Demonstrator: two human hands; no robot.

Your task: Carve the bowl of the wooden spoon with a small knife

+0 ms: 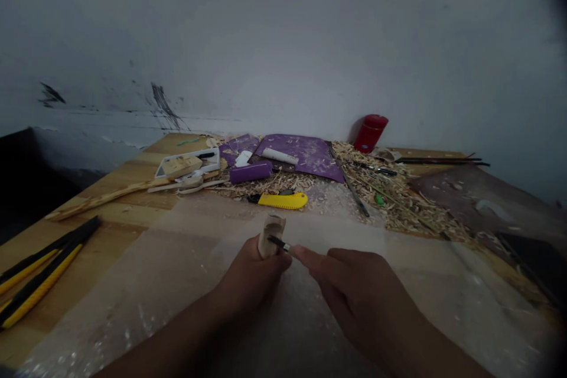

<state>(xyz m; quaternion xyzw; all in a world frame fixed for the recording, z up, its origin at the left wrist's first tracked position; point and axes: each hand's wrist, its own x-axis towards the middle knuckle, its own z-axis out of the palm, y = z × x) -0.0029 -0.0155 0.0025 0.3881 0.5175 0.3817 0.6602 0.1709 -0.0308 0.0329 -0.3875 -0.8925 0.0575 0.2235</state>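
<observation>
Reckoned from the carved wooden piece as the clock's centre, the wooden table (124, 212) spreads furthest, and a clear plastic sheet (177, 271) covers its near part, probably to guard the surface. Wood shavings (411, 207) lie heaped from twelve to three o'clock, which seems to leave the near side free for the hands. The right hand (358, 289), at four o'clock, is curled round a tool's handle, index finger stretched forward, likely for fine control. The left hand (259, 274), at half past six, closes round the wood, apparently to steady it upright. At twelve, a yellow utility knife (283, 201) lies within reach. The carved wooden piece (273, 225) rises from the left fist; the slim carving blade (280, 243) meets its side from four.
</observation>
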